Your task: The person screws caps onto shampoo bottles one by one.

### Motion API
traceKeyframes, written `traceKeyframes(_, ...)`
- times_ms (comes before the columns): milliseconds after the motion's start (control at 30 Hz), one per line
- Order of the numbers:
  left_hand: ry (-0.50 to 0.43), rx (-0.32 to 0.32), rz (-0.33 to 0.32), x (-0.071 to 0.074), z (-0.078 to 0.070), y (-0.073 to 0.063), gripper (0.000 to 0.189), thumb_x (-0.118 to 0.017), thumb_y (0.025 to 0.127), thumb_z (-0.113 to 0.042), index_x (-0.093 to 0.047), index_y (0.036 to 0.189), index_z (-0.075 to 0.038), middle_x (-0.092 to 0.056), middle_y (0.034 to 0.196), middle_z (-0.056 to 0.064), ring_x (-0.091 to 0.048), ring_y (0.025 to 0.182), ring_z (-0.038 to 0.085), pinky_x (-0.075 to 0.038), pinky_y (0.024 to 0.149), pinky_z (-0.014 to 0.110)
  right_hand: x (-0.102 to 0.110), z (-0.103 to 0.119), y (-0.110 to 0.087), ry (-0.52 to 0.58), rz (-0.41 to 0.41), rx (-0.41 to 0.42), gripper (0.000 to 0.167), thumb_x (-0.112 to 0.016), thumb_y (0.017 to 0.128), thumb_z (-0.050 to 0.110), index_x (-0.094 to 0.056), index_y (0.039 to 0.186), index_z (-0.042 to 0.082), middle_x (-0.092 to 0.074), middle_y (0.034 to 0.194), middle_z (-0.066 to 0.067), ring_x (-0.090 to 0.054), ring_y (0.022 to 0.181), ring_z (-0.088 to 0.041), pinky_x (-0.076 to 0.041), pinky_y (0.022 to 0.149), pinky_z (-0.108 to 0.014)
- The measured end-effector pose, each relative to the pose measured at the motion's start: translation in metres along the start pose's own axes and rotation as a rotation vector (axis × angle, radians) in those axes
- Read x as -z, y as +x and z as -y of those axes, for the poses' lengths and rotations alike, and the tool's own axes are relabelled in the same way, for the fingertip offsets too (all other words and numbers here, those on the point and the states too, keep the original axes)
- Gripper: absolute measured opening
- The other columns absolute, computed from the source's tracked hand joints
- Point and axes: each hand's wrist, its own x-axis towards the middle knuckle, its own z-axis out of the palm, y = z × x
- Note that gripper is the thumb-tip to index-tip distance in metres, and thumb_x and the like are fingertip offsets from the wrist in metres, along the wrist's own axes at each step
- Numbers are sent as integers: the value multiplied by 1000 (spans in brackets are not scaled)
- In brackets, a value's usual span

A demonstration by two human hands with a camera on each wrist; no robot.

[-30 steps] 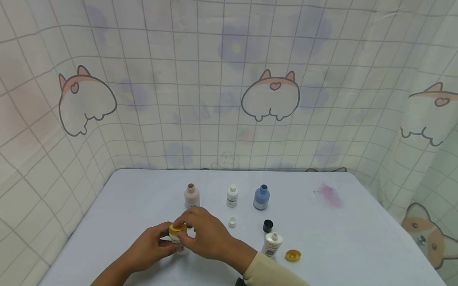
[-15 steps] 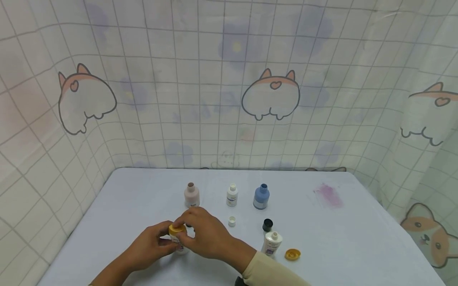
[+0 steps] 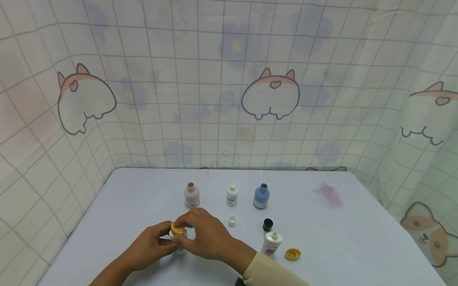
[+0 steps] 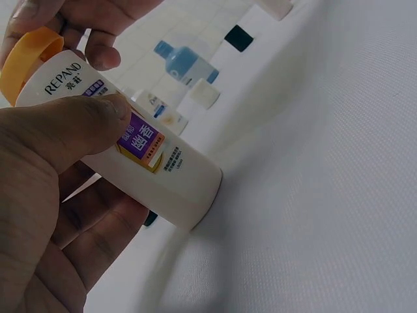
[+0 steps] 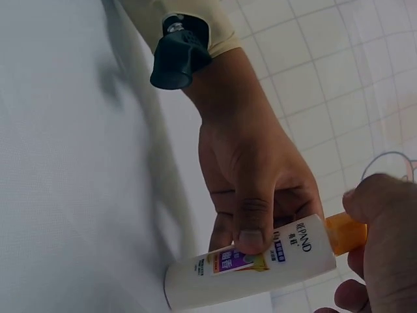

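holding a tall white bottle [image 4: 153, 153] in the left grip [image 3: 155, 242], with thumb across the front label and fingers curled round behind. closed up snugly, only as wide as the bottle itself. seems held that way to stop any wobble or spin. standing up straight near the front of the bench [image 3: 340, 238], with base looking set down there, maybe to push against something firm

pinching a yellow cap [image 3: 177, 228] with the right grip [image 3: 205, 234], nearly closed, with just the cap between thumb and fingers. sitting a bit tilted at the top of the white bottle. cannot tell loose from screwed on. probably pinched round the rim to make turning easy

can see a pale pink bottle [image 3: 192, 197], a small white bottle [image 3: 232, 197] and a blue bottle [image 3: 261, 199] in a row farther back, all with bare necks. likely spaced apart to stop bumping

can spot a small white cap [image 3: 232, 221] in front of the small white bottle, and a black cap [image 3: 267, 225] in front of the blue bottle. perhaps put there for easy matching

can also spot a second white bottle [image 3: 272, 243] near the black cap, neck bare too, and a loose yellow cap [image 3: 293, 254] just beside, inside facing up. maybe placed off to the right to give both grips room
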Motion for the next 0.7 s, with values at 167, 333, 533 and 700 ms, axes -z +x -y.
traceKeyframes(167,5,9,-9,0,1,0,49,-81,91,-30,-62,131,-11,-65,131,10,-65,117,20,-58,91,26,1,-1,-3,16,-20,29,22,-71,95,18,-69,118,19,-63,111,13,-53,106,3,-48,87,-10)
traceKeyframes(333,-10,9,-6,-1,0,1,47,-81,91,-29,-62,131,-11,-65,130,11,-66,116,18,-58,91,26,0,0,-3,9,-44,27,20,-71,95,17,-69,114,20,-63,110,13,-54,106,1,-49,86,-11)
traceKeyframes(533,-53,-10,14,-1,0,0,41,-78,94,-24,-62,129,-9,-66,128,13,-67,113,17,-58,91,28,-3,-1,-3,-12,-61,17,18,-75,94,24,-64,109,25,-61,117,13,-53,112,-4,-49,89,-14)
traceKeyframes(700,-8,1,-4,-1,0,0,39,-78,94,-28,-63,127,-13,-67,125,9,-67,112,15,-58,90,26,-3,-1,-3,11,-50,-8,18,-75,95,26,-65,109,24,-62,129,12,-53,117,-3,-50,87,-14)
